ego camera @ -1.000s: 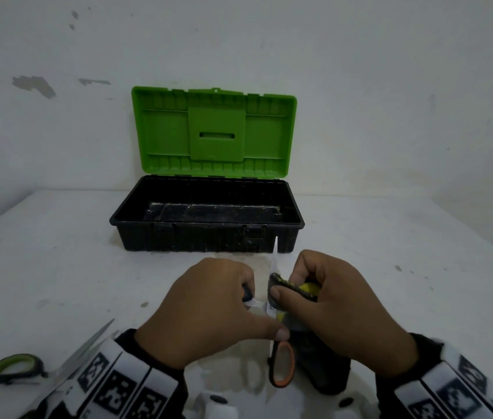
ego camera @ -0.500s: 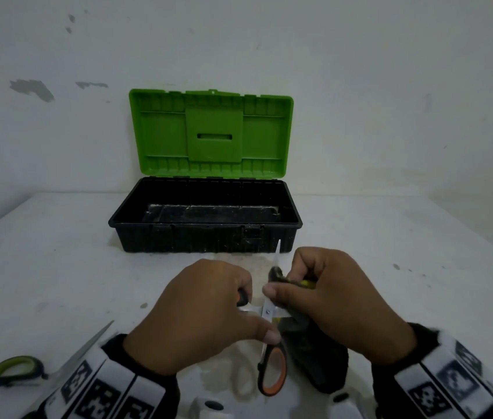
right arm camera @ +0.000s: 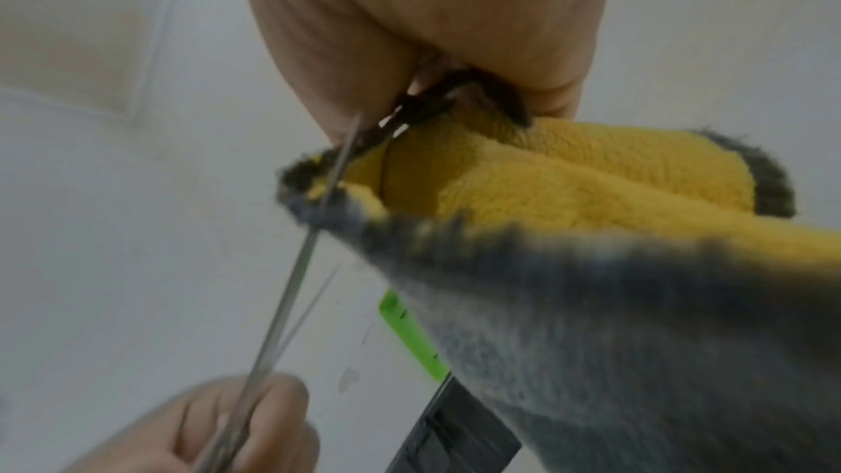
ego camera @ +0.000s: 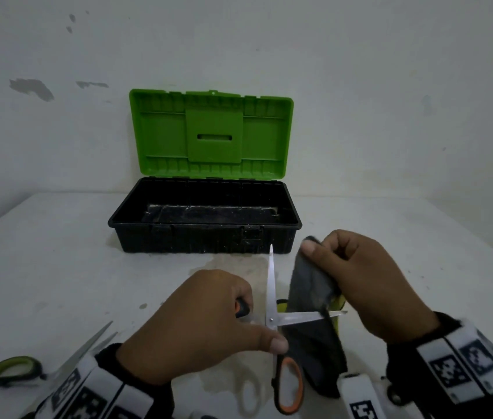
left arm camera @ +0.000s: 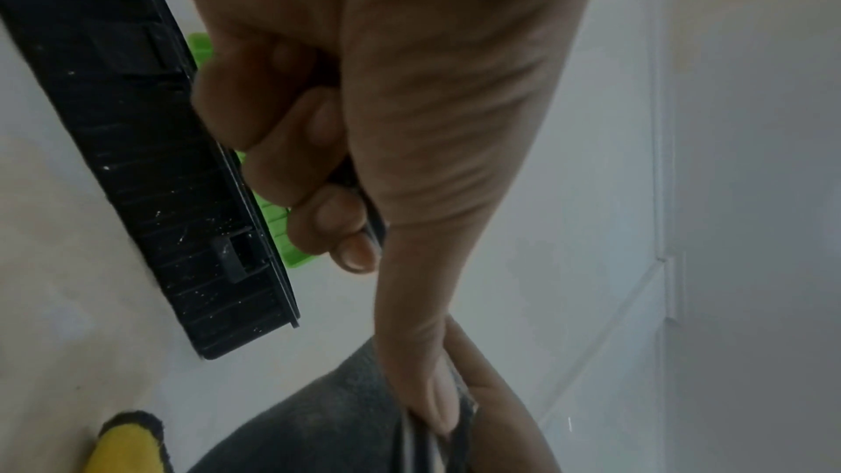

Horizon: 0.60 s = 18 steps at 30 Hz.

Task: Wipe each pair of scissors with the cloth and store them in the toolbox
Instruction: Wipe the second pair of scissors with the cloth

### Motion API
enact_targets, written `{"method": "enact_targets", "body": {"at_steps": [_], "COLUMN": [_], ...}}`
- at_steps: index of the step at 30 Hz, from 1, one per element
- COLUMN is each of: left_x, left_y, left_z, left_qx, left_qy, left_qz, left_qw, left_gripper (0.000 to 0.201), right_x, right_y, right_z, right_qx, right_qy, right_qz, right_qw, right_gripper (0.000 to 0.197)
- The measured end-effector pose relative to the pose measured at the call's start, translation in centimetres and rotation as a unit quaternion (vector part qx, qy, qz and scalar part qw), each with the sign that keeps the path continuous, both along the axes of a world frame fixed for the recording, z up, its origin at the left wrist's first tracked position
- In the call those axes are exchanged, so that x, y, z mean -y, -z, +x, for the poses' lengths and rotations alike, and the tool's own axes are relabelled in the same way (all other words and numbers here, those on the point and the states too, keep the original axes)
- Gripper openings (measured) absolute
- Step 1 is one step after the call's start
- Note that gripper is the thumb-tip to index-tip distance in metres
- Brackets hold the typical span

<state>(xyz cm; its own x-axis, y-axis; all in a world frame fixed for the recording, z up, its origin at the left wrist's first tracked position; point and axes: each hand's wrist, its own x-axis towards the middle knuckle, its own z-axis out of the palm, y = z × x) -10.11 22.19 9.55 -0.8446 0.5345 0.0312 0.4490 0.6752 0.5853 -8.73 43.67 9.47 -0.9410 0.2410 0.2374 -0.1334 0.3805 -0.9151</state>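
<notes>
My left hand (ego camera: 209, 322) grips one handle of the orange-handled scissors (ego camera: 272, 316), thumb near the pivot. Their blades are spread wide, one pointing at the toolbox, one pointing right. My right hand (ego camera: 354, 282) pinches a grey and yellow cloth (ego camera: 311, 285), which hangs over the right-pointing blade. In the right wrist view the cloth (right arm camera: 569, 193) shows its yellow inside and the blade (right arm camera: 291, 283) runs past its edge. The black toolbox (ego camera: 206, 240) stands open behind, green lid (ego camera: 212, 134) upright. A green-handled pair of scissors (ego camera: 15, 370) lies at the near left.
A white wall stands close behind the toolbox. The white table (ego camera: 43, 267) has scuffs and a damp-looking stain in front of the toolbox. Both wrists carry bands with black and white markers.
The scissors' blades have spread wide apart. My right hand has lifted up and to the right with the cloth, away from the left hand it was close against.
</notes>
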Motion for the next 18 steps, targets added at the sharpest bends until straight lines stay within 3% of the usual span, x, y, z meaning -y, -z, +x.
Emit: {"method": "enact_targets", "body": {"at_steps": [3,7,13,18], "left_x": [0.5,0.4,-0.5,-0.3], "left_y": [0.2,0.2,-0.4,-0.5], "left_z": [-0.5,-0.7,-0.4,-0.5], "left_qx": [0.008,0.011,-0.005,-0.017], "left_qy": [-0.012,-0.02,-0.011,-0.01], "left_qz": [0.01,-0.008,-0.068,-0.077], "left_qw": [1.0,1.0,0.998,0.997], "left_gripper": [0.054,0.051,0.047,0.047], "right_x": [-1.0,-0.3,1.5,2.2], "right_y": [-0.6,-1.5,-1.5,-0.8], "right_z": [0.1,0.6,0.9,1.4], "right_qx": [0.023,0.009,-0.061,-0.063], "right_qy": [0.002,-0.045,-0.101,-0.18], "right_qz": [-0.045,-0.081,0.089,0.263], "right_qw": [0.999,0.996,0.989,0.946], "right_gripper": [0.046,0.034,0.009,0.008]}}
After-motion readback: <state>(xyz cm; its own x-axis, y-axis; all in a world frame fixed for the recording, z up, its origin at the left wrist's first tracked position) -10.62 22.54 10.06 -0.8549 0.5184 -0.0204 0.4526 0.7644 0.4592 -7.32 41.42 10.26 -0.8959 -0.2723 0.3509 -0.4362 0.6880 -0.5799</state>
